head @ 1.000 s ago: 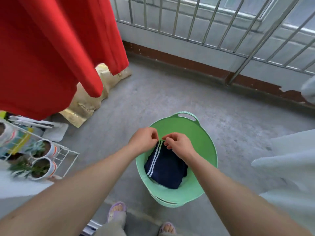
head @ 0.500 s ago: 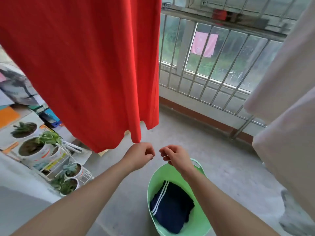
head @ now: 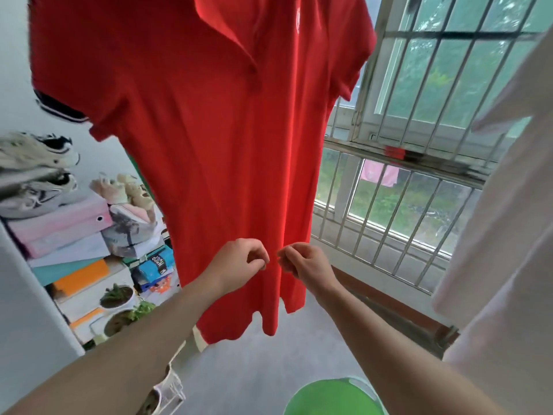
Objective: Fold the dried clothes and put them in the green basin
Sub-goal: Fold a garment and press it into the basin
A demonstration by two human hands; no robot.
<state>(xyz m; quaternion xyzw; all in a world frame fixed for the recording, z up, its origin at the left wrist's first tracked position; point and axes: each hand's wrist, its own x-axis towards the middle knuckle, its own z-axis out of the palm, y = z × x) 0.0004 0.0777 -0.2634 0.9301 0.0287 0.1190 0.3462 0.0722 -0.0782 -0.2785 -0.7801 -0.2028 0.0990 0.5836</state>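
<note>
1. My left hand (head: 239, 262) and my right hand (head: 308, 263) are raised side by side with a narrow gap between them. The fingers of each are curled in toward the palm, and the two sets of knuckles face each other.
2. No cloth is gathered in either hand. I cannot tell whether any fingertip touches the fabric behind.
3. Directly behind both hands hangs the red polo shirt (head: 215, 163), front toward me and collar at the top. Its hem falls a little below my wrists. A small white emblem (head: 297, 20) sits on the chest, far above my right hand.
4. Below the grip, under my right forearm, the green basin (head: 329, 396) lies at the lower edge of the view. Only a blurred part of it shows, well apart from the shirt's hem, and its inside is hidden.
5. Between hem and basin lies the grey concrete floor (head: 254, 369).
6. To the right of my right hand stands a metal window railing (head: 389, 229). A pink cloth (head: 378, 175) hangs beyond its bars.
7. Farther right, a hanging white garment (head: 508, 235) fills the edge of the view.
8. To the left of my left hand are stacked shoe boxes (head: 59, 226) with sneakers (head: 33, 151) on top. Potted plants (head: 116, 295) stand lower, near my left forearm.
</note>
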